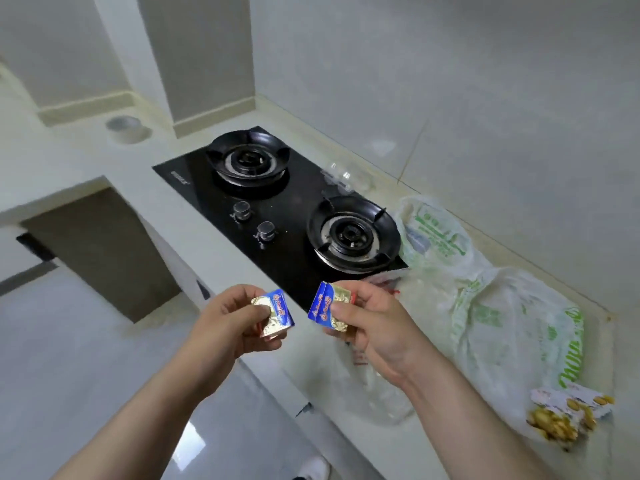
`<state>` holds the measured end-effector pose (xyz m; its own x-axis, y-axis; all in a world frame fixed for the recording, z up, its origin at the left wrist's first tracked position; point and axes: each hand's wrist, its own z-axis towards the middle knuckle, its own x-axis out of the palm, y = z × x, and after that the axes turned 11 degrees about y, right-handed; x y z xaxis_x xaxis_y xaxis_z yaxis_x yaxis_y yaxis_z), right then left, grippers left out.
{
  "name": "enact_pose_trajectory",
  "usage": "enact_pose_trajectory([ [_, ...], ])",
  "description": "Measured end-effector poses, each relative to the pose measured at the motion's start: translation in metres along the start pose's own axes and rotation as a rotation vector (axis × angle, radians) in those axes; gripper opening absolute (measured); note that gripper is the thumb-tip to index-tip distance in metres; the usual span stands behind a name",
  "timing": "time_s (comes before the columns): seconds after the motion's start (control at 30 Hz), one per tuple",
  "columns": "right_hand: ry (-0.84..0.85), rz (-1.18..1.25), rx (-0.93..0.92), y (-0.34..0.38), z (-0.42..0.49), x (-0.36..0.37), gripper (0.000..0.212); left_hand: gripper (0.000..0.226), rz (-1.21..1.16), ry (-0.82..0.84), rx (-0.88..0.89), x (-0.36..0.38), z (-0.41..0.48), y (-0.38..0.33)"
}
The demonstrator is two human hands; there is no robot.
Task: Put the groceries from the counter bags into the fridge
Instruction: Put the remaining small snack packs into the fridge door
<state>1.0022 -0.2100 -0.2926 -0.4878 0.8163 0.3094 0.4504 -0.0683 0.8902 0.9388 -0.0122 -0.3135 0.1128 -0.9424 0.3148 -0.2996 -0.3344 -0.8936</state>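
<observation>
The hob [287, 265] is set in the counter [86, 161], with a tape roll [128, 128] at its ten o'clock and a plastic tub [346, 178] at its two o'clock. The bags [491, 306] lie at the hob's four o'clock, with a snack packet [568, 414] at their five o'clock. At the hob's six o'clock, side by side, the left hand [225, 320] holds the left butter pack [275, 313] and the right hand [377, 327] holds the right butter pack [329, 306].

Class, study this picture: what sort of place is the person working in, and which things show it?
Most likely a home kitchen. A black two-burner gas hob is set into a pale counter, plastic grocery bags lie beside it, and the left hand and right hand hold foil packets.
</observation>
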Motion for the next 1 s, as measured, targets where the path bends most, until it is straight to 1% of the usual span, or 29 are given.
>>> enact_pose_trajectory([
  [0.1, 0.109, -0.062, 0.079, -0.009, 0.014, 0.050, 0.017, 0.030, -0.068, -0.125, 0.058, -0.044, -0.038, 0.002],
  [0.23, 0.270, -0.169, 0.139, -0.017, 0.030, 0.122, 0.016, 0.023, -0.129, -0.280, 0.146, -0.096, -0.094, 0.000],
  [0.33, 0.384, -0.228, 0.144, -0.025, 0.035, 0.181, 0.018, 0.029, -0.145, -0.389, 0.220, -0.130, -0.139, -0.005],
  [0.4, 0.467, -0.273, 0.137, -0.030, 0.035, 0.218, 0.023, 0.032, -0.158, -0.469, 0.273, -0.150, -0.169, -0.010],
  [0.47, 0.546, -0.317, 0.127, -0.035, 0.033, 0.252, 0.031, 0.029, -0.158, -0.534, 0.333, -0.167, -0.199, -0.015],
  [0.57, 0.656, -0.342, 0.115, -0.042, 0.030, 0.298, 0.038, 0.025, -0.157, -0.631, 0.418, -0.189, -0.242, -0.020],
  [0.67, 0.762, -0.353, 0.121, -0.046, 0.027, 0.341, 0.040, 0.022, -0.163, -0.724, 0.484, -0.205, -0.283, -0.023],
  [0.77, 0.875, -0.354, 0.148, -0.052, 0.023, 0.380, 0.040, 0.026, -0.164, -0.819, 0.525, -0.216, -0.318, -0.023],
  [0.93, 1.061, -0.382, 0.179, -0.058, 0.020, 0.438, 0.026, 0.026, -0.130, -0.984, 0.575, -0.227, -0.365, -0.026],
  [1.0, 1.133, -0.394, 0.174, -0.061, 0.021, 0.461, 0.029, 0.025, -0.119, -1.050, 0.599, -0.231, -0.379, -0.029],
])
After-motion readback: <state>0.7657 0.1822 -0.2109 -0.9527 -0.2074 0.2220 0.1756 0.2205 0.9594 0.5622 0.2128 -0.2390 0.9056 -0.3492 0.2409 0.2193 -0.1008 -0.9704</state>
